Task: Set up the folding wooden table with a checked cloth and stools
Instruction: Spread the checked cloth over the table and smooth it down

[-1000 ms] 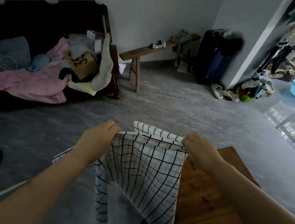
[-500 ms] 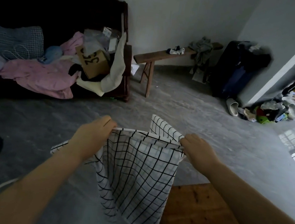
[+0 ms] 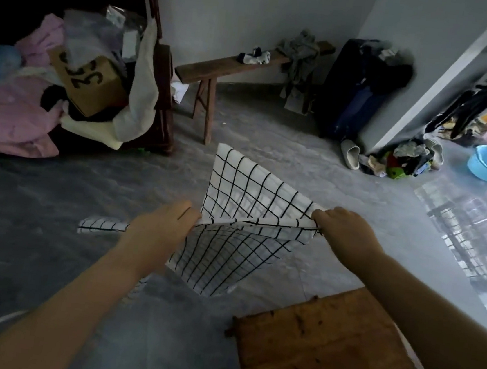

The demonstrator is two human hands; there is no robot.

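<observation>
Holding the checked cloth (image 3: 242,214) in the air by its top edge, the left hand (image 3: 161,229) and right hand (image 3: 343,229) each pinching it, the person has the wooden table (image 3: 332,355) standing bare below, with no stools seen.

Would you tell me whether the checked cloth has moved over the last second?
Yes: the checked cloth has swung up and forward, away from the wooden table, towards the bench.
</observation>
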